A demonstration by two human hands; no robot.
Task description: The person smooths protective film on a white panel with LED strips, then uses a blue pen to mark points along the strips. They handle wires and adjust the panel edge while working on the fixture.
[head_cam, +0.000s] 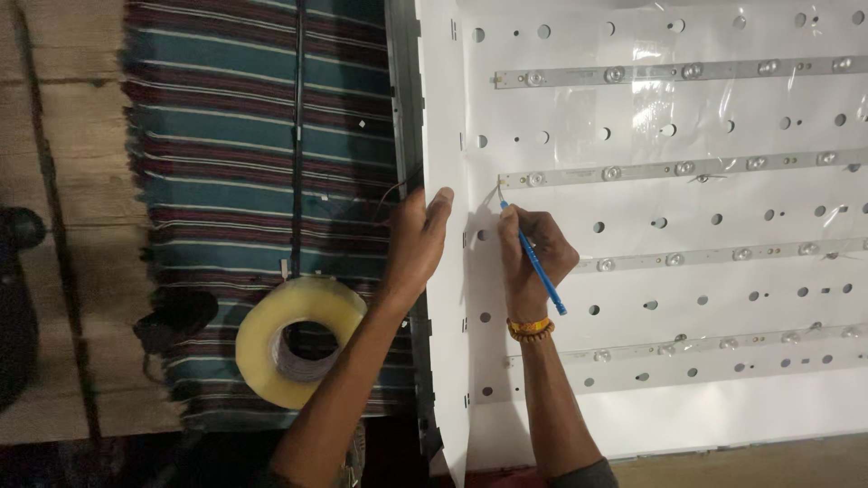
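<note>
A large white backlight panel (633, 398) with round holes lies flat, crossed by several grey LED strips (669, 169). My right hand (533, 258) grips a thin blue tool (540, 271) like a pen, its tip at the left end of the second strip. A yellow and orange thread band circles that wrist. My left hand (414, 242) rests on the panel's left edge, thumb on the white sheet and fingers over the dark frame (404, 108).
A big roll of clear packing tape (294, 339) lies on a striped teal and maroon cloth (226, 136) left of the panel. A thin dark rod (297, 126) runs down the cloth. Wooden planks (63, 181) show at far left, with dark objects (18, 235).
</note>
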